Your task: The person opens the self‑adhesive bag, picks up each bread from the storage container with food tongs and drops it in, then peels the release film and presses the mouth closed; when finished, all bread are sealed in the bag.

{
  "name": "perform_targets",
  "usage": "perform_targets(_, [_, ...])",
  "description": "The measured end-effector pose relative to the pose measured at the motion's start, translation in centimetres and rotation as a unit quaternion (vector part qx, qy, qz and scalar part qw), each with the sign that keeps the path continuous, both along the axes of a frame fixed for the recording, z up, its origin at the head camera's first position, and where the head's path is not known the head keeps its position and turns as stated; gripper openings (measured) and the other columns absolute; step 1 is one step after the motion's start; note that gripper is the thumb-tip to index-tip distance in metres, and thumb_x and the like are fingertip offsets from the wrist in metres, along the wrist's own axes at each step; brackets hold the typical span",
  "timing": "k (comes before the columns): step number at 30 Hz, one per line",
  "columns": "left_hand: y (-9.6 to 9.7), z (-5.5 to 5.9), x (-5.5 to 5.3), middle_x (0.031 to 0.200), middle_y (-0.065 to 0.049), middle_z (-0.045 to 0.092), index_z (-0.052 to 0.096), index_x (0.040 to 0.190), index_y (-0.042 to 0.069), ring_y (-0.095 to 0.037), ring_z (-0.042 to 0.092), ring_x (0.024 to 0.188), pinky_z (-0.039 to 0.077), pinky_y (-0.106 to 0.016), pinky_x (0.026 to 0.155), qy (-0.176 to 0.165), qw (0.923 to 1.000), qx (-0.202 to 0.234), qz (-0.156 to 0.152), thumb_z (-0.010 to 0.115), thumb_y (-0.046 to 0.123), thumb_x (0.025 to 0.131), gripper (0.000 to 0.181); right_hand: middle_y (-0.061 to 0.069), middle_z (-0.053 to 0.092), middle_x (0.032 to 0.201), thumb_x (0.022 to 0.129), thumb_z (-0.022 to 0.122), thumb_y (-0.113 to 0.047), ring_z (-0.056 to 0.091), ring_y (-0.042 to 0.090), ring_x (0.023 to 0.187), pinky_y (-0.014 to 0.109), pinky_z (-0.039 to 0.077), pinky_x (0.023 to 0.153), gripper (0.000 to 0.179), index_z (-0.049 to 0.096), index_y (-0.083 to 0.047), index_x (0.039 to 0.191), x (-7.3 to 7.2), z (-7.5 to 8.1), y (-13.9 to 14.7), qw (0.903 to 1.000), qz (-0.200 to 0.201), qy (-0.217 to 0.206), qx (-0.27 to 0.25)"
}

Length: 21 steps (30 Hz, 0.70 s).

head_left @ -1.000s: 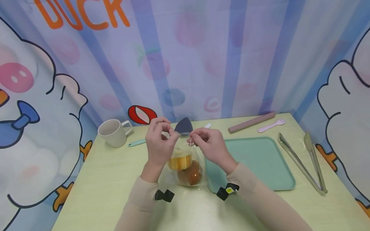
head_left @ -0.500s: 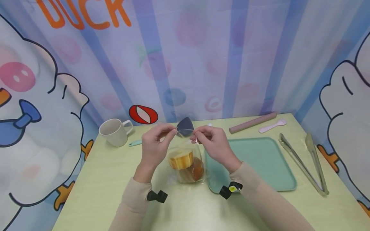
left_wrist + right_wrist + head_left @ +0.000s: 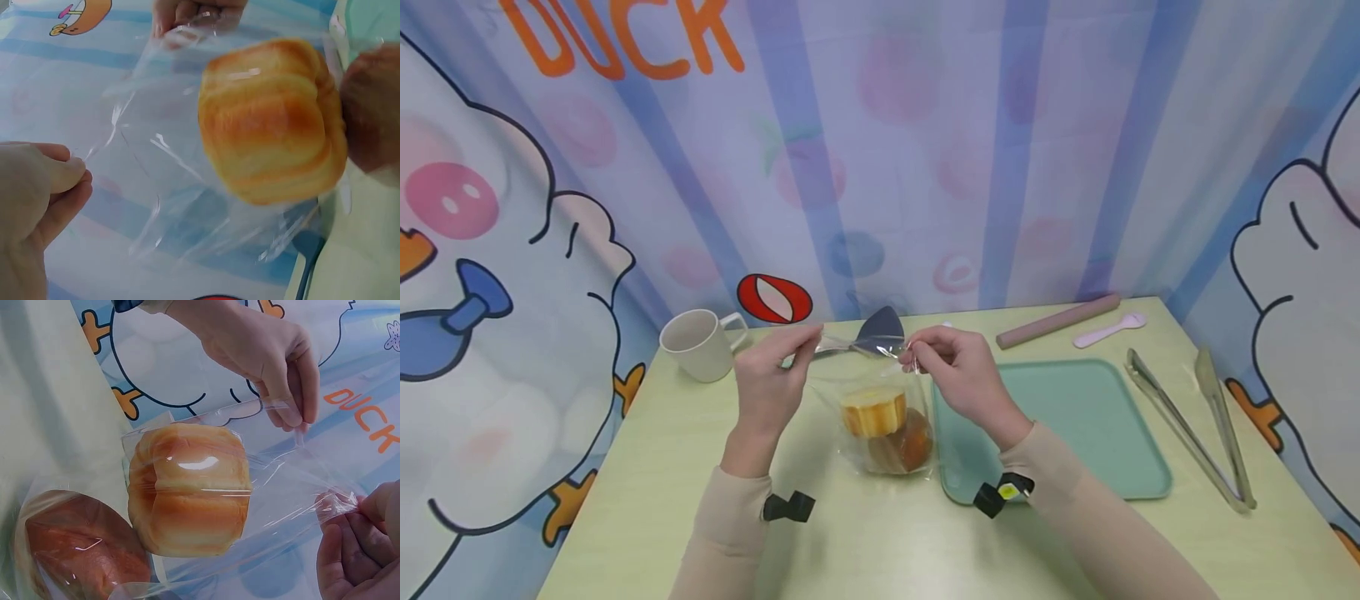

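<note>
A clear plastic bag hangs between both hands, its mouth stretched sideways at the top. Inside it are a golden, ridged bread loaf and, lower down, a round brown bun. My left hand pinches the bag's left top edge between thumb and fingers, as the left wrist view also shows. At the opposite corner my right hand pinches the gathered plastic. In the right wrist view the loaf sits above the brown bun, both behind the shiny film.
A green tray lies right of the bag, with metal tongs beyond it. Behind are a mauve rod, a pink spoon-like utensil and a dark spatula head. A beige mug stands back left.
My left hand has moved left, away from the right hand, drawing the bag's mouth wider. The right hand has shifted only slightly right, still pinching the plastic.
</note>
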<state>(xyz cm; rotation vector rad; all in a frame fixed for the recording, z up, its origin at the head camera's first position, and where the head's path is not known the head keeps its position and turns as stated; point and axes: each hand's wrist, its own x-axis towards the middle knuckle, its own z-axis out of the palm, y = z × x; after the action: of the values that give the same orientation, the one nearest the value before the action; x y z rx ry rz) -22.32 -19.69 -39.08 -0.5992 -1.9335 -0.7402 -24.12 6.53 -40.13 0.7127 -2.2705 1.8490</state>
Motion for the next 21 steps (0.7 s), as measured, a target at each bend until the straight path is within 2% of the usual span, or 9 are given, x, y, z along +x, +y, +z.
perform_targets(4, [-0.7, -0.1, -0.1, 0.093, -0.013, 0.08, 0.083, 0.099, 0.001, -0.03, 0.078, 0.083, 0.063, -0.045, 0.075, 0.002, 0.9998, -0.019, 0.007, 0.085, -0.008, 0.081, 0.02, 0.007, 0.079, 0.09, 0.106, 0.061, -0.009, 0.074, 0.016, 0.078, 0.029, 0.059, 0.069, 0.015, 0.076, -0.004, 0.105, 0.0, 0.0, 0.1, 1.0, 0.001, 0.001, 0.001])
perform_targets(8, [-1.1, -0.2, -0.1, 0.092, -0.012, 0.078, 0.082, 0.096, 0.001, -0.029, 0.076, 0.081, 0.063, -0.042, 0.075, -0.009, 0.9996, -0.026, 0.001, 0.086, -0.006, 0.08, 0.018, 0.007, 0.079, 0.091, 0.106, 0.061, -0.009, 0.074, 0.016, 0.079, 0.03, 0.061, 0.072, 0.015, 0.076, -0.004, 0.106, 0.0, 0.1, 0.1, 1.0, 0.004, 0.0, -0.002])
perform_targets(14, [-1.4, -0.6, -0.3, 0.09, -0.011, 0.075, 0.079, 0.094, 0.001, -0.026, 0.071, 0.079, 0.06, -0.036, 0.07, -0.023, 0.9995, -0.011, -0.019, 0.084, -0.004, 0.083, 0.014, 0.008, 0.079, 0.09, 0.106, 0.06, -0.008, 0.074, 0.023, 0.08, 0.036, 0.062, 0.076, 0.017, 0.075, 0.001, 0.107, -0.1, 0.1, 0.3, 1.0, 0.003, 0.003, -0.005])
perform_targets(18, [-1.8, -1.0, -0.5, 0.087, -0.011, 0.073, 0.076, 0.092, 0.001, -0.025, 0.07, 0.077, 0.059, -0.033, 0.074, -0.012, 0.9995, 0.0, -0.028, 0.082, -0.008, 0.084, 0.013, 0.008, 0.079, 0.09, 0.106, 0.061, -0.008, 0.074, 0.034, 0.082, 0.035, 0.062, 0.075, 0.016, 0.075, -0.001, 0.107, -0.2, 0.1, 0.5, 1.0, 0.001, 0.004, -0.007])
perform_targets(21, [-2.2, -1.1, -0.6, 0.084, -0.01, 0.072, 0.074, 0.089, 0.002, -0.024, 0.069, 0.075, 0.058, -0.029, 0.075, -0.01, 0.9995, 0.011, -0.026, 0.078, -0.007, 0.088, 0.01, 0.008, 0.079, 0.09, 0.106, 0.061, -0.007, 0.075, 0.033, 0.083, 0.036, 0.062, 0.075, 0.015, 0.075, -0.003, 0.106, -0.3, 0.0, 0.6, 1.0, -0.001, 0.003, -0.008])
